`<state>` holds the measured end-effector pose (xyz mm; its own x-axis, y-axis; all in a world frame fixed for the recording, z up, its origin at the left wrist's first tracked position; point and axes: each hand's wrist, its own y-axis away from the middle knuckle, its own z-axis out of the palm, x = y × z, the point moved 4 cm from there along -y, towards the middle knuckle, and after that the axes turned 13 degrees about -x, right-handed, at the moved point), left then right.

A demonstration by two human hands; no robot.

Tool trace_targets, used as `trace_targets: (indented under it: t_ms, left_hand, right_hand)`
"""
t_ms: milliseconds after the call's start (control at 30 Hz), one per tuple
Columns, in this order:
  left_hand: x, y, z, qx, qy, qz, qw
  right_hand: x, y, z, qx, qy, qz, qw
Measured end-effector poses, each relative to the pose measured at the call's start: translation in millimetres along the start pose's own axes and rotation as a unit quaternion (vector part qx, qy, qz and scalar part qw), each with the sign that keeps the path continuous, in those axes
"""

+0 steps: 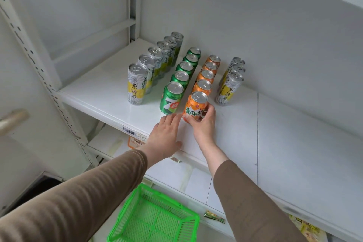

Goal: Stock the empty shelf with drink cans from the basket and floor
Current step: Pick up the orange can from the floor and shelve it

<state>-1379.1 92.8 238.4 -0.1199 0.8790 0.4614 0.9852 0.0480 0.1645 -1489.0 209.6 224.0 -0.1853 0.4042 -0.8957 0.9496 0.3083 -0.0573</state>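
Right hand (pixel 203 124) fingers curled round front orange can (pixel 194 107) — seat upright, label forward; left hand (pixel 165 133) flat, empty — steadies beside green can (pixel 170 98).

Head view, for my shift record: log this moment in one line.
right hand grips front orange can | left hand open on shelf | basket looks empty

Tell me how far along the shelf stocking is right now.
Mostly done, it seems. Four rows of cans stand on the shelf: six silver-yellow, five green, five orange and three more silver-yellow on the right. In hand: the right hand grips the front orange can; the left hand lies open beside it. The visible part of the green basket holds no cans; the floor is barely visible.
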Motion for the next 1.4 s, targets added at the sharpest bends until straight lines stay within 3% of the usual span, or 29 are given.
trace_targets:
  t_ms: [233,367,533,700,867,1033,1200,1400]
  left_hand:
    - [-21,13,1,0.018,0.017,-0.005,1.000]
    - [-48,41,4,0.069,0.029,0.018,0.997]
    - [-96,100,-3,0.157,0.037,0.026,0.986]
    - [-176,174,12,0.135,0.015,-0.019,0.991]
    - [-282,264,66,0.078,0.010,-0.111,0.991]
    - [-372,333,173,-0.024,0.048,-0.203,0.978]
    - [-425,360,302,-0.125,0.089,-0.259,0.954]
    - [-478,346,445,-0.185,0.101,-0.273,0.939]
  right_hand:
    - [-6,28,10,0.088,0.018,0.021,0.996]
    - [-35,73,30,0.130,0.032,-0.054,0.990]
    - [-64,132,93,0.044,0.096,-0.173,0.979]
    - [-60,191,179,-0.064,0.118,-0.202,0.970]
    - [-8,258,287,-0.140,0.115,-0.118,0.976]
    - [97,325,388,-0.205,0.105,0.050,0.972]
    - [227,388,474,-0.297,0.128,0.228,0.918]
    - [367,415,550,-0.399,0.216,0.279,0.846]
